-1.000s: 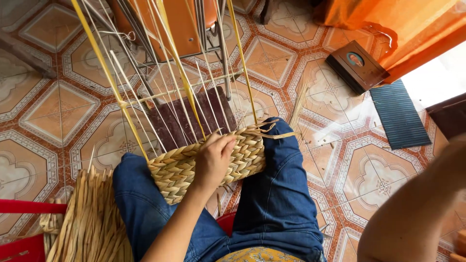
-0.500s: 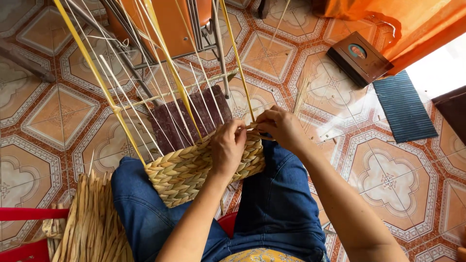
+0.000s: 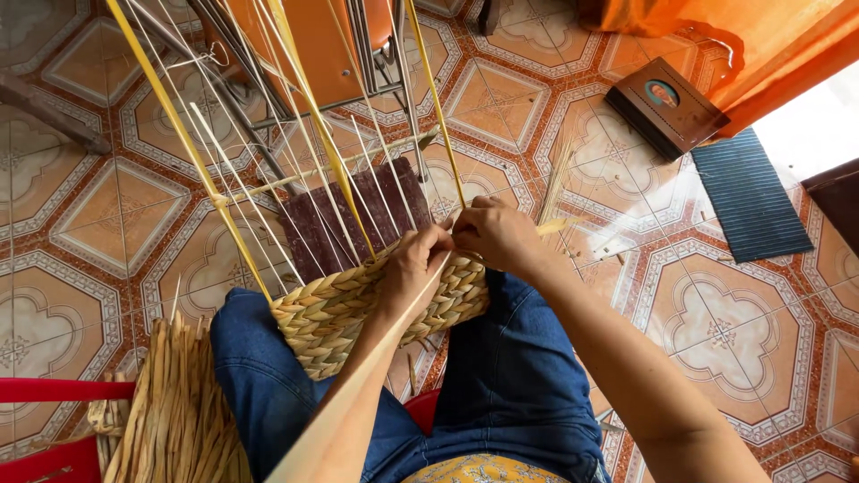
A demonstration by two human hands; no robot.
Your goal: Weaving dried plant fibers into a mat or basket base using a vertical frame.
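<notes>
A: What does the head view show at the hands?

B: The 2 hands meet at the top edge of a half-woven basket (image 3: 358, 309). The basket lies across the person's lap, on the blue jeans (image 3: 510, 376), and its woven wall faces up.

A: How is the left hand?

B: The left hand (image 3: 413, 268) is bent over the rim, with the fingers curled narrow. It presses on the weave and pinches a pale strip (image 3: 376, 367). This strip runs from the fingers down along the forearm to the lower edge of the picture.

A: And the right hand?

B: The right hand (image 3: 497, 234) is just beside the left one; they touch or almost touch. Its fingers are closed on a strand at the rim, and a short pale end (image 3: 555, 225) comes out of the fist to the right.

A: What stands above the basket?

B: Many thin stakes (image 3: 295, 161) rise from the woven part, some yellow and some pale. Between them I see a dark brown mould (image 3: 353, 219).

A: And around the person?

B: A bundle of dry straw (image 3: 179, 411) lies near the left knee, beside a red seat (image 3: 54, 394). The floor has patterned tiles (image 3: 725, 326). A brown box (image 3: 667, 105) and a dark ribbed mat (image 3: 747, 197) lie further away on the right, near an orange curtain (image 3: 761, 45).
</notes>
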